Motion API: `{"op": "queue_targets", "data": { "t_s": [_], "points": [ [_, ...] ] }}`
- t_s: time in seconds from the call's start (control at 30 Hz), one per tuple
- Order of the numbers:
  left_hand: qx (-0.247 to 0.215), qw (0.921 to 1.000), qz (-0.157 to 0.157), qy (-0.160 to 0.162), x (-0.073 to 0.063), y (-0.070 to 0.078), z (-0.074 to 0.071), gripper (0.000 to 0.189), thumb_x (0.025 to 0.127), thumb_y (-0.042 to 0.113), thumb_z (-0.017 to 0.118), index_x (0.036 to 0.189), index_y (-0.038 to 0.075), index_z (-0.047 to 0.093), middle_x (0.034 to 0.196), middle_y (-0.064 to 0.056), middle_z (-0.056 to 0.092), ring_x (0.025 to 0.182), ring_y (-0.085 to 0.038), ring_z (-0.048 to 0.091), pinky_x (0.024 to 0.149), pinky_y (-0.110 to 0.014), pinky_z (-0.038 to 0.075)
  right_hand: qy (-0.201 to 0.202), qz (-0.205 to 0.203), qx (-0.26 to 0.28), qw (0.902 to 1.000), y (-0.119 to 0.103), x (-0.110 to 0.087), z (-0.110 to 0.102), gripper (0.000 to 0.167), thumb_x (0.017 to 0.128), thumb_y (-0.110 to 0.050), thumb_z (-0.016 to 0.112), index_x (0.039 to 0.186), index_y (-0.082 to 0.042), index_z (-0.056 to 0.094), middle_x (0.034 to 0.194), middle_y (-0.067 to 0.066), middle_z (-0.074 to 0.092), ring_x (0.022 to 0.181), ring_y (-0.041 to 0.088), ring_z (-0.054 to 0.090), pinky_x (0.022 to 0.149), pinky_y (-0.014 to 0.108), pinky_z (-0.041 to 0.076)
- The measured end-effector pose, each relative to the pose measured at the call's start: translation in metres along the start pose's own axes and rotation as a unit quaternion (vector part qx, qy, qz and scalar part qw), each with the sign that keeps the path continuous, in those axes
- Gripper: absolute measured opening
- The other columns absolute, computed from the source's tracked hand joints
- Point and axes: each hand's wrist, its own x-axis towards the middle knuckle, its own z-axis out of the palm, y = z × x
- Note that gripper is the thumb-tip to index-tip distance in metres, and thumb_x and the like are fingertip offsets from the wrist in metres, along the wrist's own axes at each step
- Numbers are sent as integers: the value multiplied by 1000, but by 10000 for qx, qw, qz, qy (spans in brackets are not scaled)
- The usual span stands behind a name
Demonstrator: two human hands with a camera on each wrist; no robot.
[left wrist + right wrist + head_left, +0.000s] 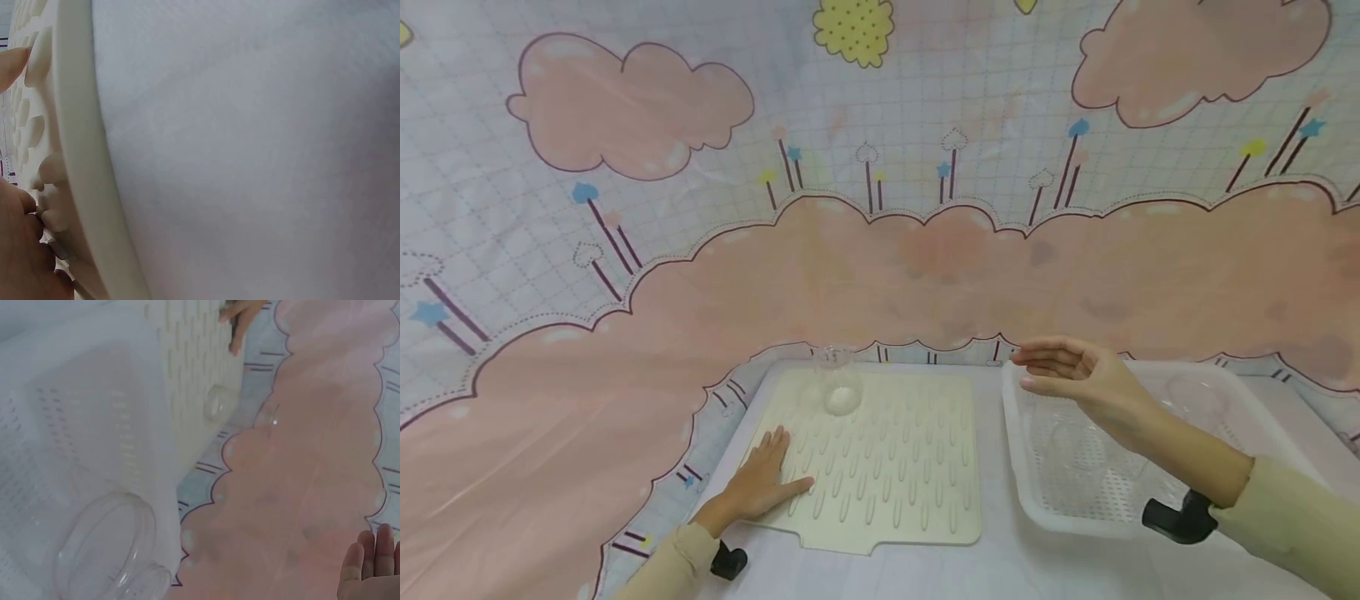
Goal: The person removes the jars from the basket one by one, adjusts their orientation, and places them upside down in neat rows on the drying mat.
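My left hand [760,482] rests with spread fingers on the left side of a cream ribbed drying mat [917,454]. In the left wrist view, thumb and fingers lie among the mat's raised ridges, beside its thick rim. A clear glass [838,383] stands at the mat's back left, beyond the left fingertips. My right hand [1086,379] hovers with extended fingers over the back left of a white perforated basket [1021,492], holding nothing. Inside the basket are several clear glass vessels, among them a round one [106,544] in the right wrist view.
Basket and mat lie side by side on a white cloth [992,567], a narrow strip of it between them. Behind rises a patterned backdrop [880,275] with pink clouds. Each wrist wears a black camera mount [1180,518].
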Motion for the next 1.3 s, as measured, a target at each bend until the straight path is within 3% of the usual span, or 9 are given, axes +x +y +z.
{"op": "queue_targets", "data": {
  "t_s": [0.13, 0.27, 0.43, 0.63, 0.8, 1.0, 1.3],
  "points": [
    [-40, 10000, -12, -45, -1, -1, 1, 109, 89, 64, 61, 153, -12, 17, 161, -27, 12, 148, -45, 6, 118, -59, 9, 74, -41, -124, 9999, 0, -13, -15, 37, 94, 2, 66, 130, -1, 58, 127, 7, 66, 116, 13, 62, 95, 22, 50],
    [-17, 10000, 9, -37, -1, -1, 0, 108, 89, 65, 60, 153, -11, 17, 161, -27, 12, 148, -45, 6, 119, -59, 9, 285, 42, -681, 9973, 2, -27, -31, 38, 95, -1, 66, 132, -2, 57, 128, 1, 66, 117, 6, 60, 93, 18, 50],
    [-21, 10000, 64, 21, -2, -1, -3, 107, 90, 63, 59, 153, -12, 17, 161, -27, 12, 148, -46, 6, 118, -59, 10, 629, 72, -1583, 9854, 7, -46, -52, 40, 95, -4, 68, 133, -5, 59, 128, -10, 64, 117, -1, 55, 88, 15, 50],
    [-12, 9999, 151, 55, 0, -3, -1, 107, 90, 63, 59, 152, -13, 17, 161, -29, 12, 147, -47, 6, 118, -60, 10, 1055, 142, -2119, 9715, 20, -73, -77, 44, 93, -4, 70, 135, -7, 58, 127, -16, 62, 116, -6, 51, 83, 10, 48],
    [0, 9999, 138, 38, 2, -5, 3, 108, 90, 65, 58, 153, -12, 17, 161, -28, 12, 148, -46, 6, 118, -60, 10, 1369, 268, -2381, 9612, 32, -95, -93, 49, 93, -5, 70, 139, -9, 55, 129, -17, 60, 116, -9, 49, 81, 7, 44],
    [-47, 9999, 144, 49, 1, -5, 1, 107, 90, 64, 59, 152, -13, 18, 160, -29, 13, 147, -47, 6, 118, -61, 10, 1460, 422, -2262, 9621, 49, -118, -109, 57, 94, -1, 68, 146, -13, 49, 133, -19, 56, 117, -12, 47, 80, 6, 43],
    [-48, 9999, 127, 13, 0, -3, 1, 107, 90, 63, 59, 153, -13, 17, 161, -29, 12, 147, -47, 7, 118, -60, 10, 1790, 912, -2401, 9497, 78, -141, -117, 61, 95, -12, 69, 149, -26, 44, 124, -34, 50, 109, -21, 43, 73, 3, 38]
  ]
}}
